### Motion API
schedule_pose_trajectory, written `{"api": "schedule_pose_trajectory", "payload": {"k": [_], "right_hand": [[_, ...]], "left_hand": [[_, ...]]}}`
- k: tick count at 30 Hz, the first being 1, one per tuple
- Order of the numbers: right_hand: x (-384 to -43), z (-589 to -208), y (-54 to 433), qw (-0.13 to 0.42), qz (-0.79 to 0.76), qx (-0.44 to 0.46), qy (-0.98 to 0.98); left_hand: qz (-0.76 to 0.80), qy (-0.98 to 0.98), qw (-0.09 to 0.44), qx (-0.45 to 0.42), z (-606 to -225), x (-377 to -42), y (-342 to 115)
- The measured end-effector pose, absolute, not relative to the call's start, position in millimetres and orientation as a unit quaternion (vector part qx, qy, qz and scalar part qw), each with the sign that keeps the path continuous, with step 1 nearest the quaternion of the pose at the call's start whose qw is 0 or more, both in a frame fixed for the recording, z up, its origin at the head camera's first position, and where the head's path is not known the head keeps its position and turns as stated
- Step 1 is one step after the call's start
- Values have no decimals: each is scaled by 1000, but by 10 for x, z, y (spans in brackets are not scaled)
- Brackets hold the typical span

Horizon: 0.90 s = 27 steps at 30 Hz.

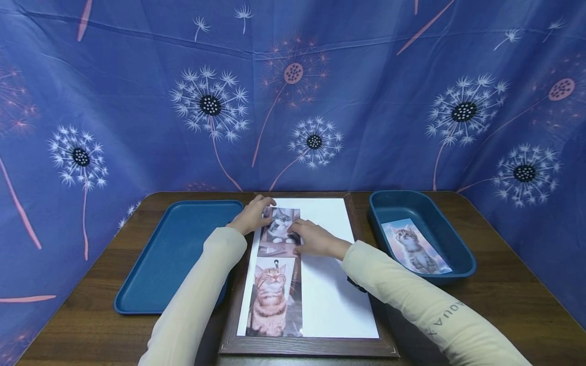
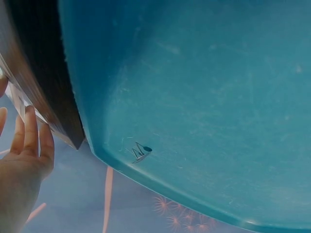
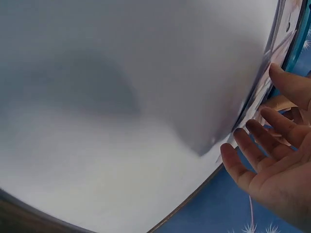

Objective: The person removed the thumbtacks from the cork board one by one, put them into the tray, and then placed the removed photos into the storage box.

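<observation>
A photo of a grey-and-white cat [image 1: 280,226] lies on the upper left part of a white sheet in a brown frame [image 1: 309,346]. My left hand [image 1: 253,214] touches its upper left edge, with fairly straight fingers in the left wrist view. Across from it, my right hand [image 1: 318,240] rests its thumb and fingertips along the photo's right edge. Those fingers are spread and only slightly bent in the right wrist view. Directly below lies a photo of an orange cat [image 1: 270,300], its top edge against the upper photo. The white sheet [image 1: 339,300] shows to the right.
A flat blue tray [image 1: 178,254] is left of the frame; the left wrist view shows a small dark mark [image 2: 142,153] on it. To the right, a deeper blue bin [image 1: 412,201] holds a tabby kitten photo [image 1: 414,246]. A dandelion-patterned blue cloth [image 1: 366,101] hangs behind.
</observation>
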State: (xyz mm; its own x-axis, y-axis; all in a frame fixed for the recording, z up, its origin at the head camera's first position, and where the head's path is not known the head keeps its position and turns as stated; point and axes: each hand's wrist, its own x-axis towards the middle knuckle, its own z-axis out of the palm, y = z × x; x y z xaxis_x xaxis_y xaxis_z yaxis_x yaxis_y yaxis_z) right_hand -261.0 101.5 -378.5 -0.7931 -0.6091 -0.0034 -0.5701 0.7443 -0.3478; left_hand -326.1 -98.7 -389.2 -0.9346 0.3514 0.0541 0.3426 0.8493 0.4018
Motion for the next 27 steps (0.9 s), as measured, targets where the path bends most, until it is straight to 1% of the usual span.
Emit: {"api": "schedule_pose_trajectory", "payload": {"k": [12,20,27], "right_hand": [[-2566,-3609,1115,65,-180,-320,928],[-2556,-3548,1253,74,-176,-314,930],[-2527,-3502,1410,70,-170,-309,933]], "left_hand": [[210,958,0,195,-3908,-3281,-984],[194,963,7,186,-3905,-3285,-995],[199,964,14,177,-3895,-3287,-980]]}}
